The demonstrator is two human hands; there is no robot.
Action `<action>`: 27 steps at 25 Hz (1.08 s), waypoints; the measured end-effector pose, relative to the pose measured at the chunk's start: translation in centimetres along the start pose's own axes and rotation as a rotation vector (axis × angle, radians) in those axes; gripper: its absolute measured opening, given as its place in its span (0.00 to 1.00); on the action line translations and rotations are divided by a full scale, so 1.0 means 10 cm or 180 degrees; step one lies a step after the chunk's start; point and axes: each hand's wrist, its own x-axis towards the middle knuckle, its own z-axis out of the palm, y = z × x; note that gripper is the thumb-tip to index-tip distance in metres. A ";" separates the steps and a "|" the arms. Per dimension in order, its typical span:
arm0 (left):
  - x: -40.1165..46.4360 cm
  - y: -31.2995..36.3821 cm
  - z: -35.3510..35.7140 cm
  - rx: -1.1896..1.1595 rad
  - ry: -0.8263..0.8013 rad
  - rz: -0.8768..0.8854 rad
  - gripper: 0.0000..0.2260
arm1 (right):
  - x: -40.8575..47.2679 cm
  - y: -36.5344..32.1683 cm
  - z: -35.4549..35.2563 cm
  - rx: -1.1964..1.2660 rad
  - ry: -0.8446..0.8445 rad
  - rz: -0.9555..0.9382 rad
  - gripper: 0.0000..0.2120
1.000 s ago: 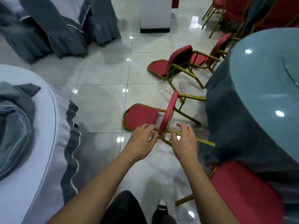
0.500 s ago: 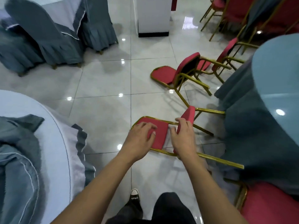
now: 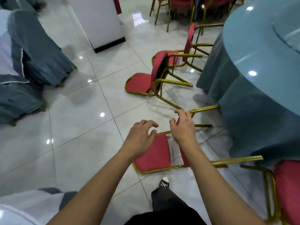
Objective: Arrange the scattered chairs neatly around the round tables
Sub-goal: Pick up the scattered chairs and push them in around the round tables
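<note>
A red chair with a gold frame (image 3: pixel 154 155) lies on its back on the tiled floor just in front of me, its legs pointing right toward the round table (image 3: pixel 259 54) draped in blue-grey cloth. My right hand (image 3: pixel 183 127) grips the raised edge of its red seat. My left hand (image 3: pixel 141 137) hovers over the top rail of the backrest with fingers loosely curled, holding nothing. A second toppled red chair (image 3: pixel 139 83) lies farther ahead. Behind it a third (image 3: pixel 188 39) leans against the table skirt.
An upright red chair (image 3: pixel 287 189) stands at the lower right by the table. Grey-covered chairs (image 3: pixel 40 59) crowd the left, with a white-clothed table (image 3: pixel 19 208) at the lower left. A white pillar (image 3: pixel 100 21) rises ahead. My shoe (image 3: pixel 164 182) is beside the chair frame.
My left hand has come off the red backrest pad and now hovers above its top rail. My right hand stays on the seat edge. The chair lies closer to my feet.
</note>
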 end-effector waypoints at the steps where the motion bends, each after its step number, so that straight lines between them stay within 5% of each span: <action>1: 0.18 -0.04 -0.08 0.0059 -0.0082 0.0052 0.12 | 0.19 -0.04 0.04 0.0053 0.0071 0.0096 0.15; 8: 1.32 -0.31 -0.52 0.0279 -0.0286 0.0479 0.12 | 1.05 -0.39 0.35 0.0180 0.0305 0.0426 0.15; 15: 2.54 -0.65 -0.56 0.0508 -0.1113 0.1521 0.12 | 1.46 -0.37 0.72 0.0157 0.1230 0.1369 0.16; 21: 3.31 -1.60 -0.47 0.0709 -0.2073 0.2117 0.13 | 1.09 -0.50 1.82 0.0060 0.1762 0.2670 0.18; 27: 3.62 -2.63 0.29 0.0520 -0.2582 0.1820 0.13 | 0.48 -0.29 3.17 0.0339 0.1755 0.3524 0.20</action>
